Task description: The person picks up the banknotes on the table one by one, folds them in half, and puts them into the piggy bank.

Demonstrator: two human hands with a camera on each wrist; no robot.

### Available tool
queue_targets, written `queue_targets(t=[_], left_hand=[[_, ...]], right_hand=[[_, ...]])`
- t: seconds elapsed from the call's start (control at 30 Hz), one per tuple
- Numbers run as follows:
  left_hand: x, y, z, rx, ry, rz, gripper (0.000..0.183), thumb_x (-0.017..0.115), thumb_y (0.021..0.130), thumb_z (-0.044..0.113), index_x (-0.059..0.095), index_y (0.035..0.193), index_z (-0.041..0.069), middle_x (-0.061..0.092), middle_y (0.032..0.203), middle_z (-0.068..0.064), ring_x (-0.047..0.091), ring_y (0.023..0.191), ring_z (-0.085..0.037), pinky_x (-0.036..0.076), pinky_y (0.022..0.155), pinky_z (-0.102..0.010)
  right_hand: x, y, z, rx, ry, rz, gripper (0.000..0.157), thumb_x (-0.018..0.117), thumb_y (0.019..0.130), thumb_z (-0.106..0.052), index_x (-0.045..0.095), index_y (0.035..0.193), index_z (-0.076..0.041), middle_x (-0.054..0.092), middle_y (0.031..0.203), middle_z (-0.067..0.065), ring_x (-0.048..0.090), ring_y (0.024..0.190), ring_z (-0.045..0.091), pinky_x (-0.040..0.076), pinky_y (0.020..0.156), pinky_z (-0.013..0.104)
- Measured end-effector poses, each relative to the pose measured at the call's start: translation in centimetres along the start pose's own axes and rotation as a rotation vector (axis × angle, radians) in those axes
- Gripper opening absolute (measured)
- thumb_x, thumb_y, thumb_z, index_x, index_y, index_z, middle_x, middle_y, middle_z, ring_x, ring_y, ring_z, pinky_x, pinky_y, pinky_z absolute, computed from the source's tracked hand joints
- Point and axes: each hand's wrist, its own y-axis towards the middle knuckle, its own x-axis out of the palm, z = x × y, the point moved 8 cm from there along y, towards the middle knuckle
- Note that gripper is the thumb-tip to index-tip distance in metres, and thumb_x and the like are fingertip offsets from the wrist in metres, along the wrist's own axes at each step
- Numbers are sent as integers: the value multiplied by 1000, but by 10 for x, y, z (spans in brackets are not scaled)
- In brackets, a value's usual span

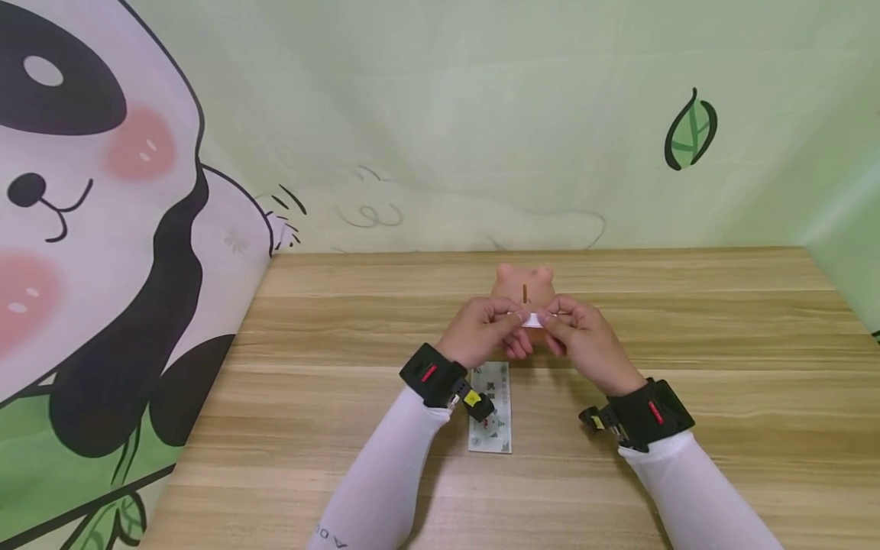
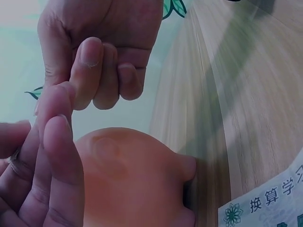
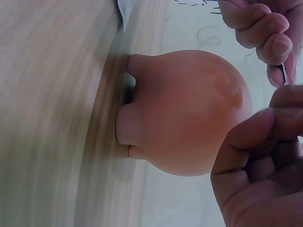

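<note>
Both hands meet over the near side of a pinkish-orange piggy bank [image 1: 509, 288], which has a dark slot [image 1: 525, 293] in its top. My left hand [image 1: 480, 330] and right hand [image 1: 590, 340] pinch opposite ends of a small white folded strip of paper [image 1: 532, 320] between thumbs and fingers. Only a thin edge of the paper strip [image 3: 285, 74] shows in the right wrist view; fingers cover the rest. The rounded piggy bank [image 3: 189, 113] stands on its short legs below the hands. Behind the left wrist, a printed play banknote [image 1: 499, 431] lies flat, partly covered by the wrist camera.
A wood-grain table [image 1: 330, 397] spreads under everything. Behind it hangs a pale green cloth backdrop [image 1: 440, 114] with a large printed panda [image 1: 137, 267] at the left. Black camera bands [image 1: 649, 412] sit on both wrists over white sleeves.
</note>
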Motion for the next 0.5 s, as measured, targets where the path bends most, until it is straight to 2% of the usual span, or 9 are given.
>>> queue_targets(t=[0.17,0.33,0.5], left_hand=[[-2,0,-2,-14,-10,20,27,56,107,16,70,112,-7,74,75,-10,69,63,-12,63,64,-34],[-8,0,0,3,7,92,23,58,106,16,72,104,-2,73,77,-10,68,65,-13,62,66,-32],[-12,-1,5,44,35,144,21,59,105,13,73,100,-3,73,79,-11,67,66,-13,63,75,-51]], right_hand=[[-3,0,1,1,-24,20,23,54,108,-20,54,98,0,47,62,-2,43,59,13,35,57,27],[-6,1,2,-1,-17,41,24,53,109,-20,54,102,3,45,63,-4,42,59,12,33,56,26],[-9,2,4,21,7,56,23,53,109,-20,56,103,3,51,64,-4,47,61,12,41,59,26]])
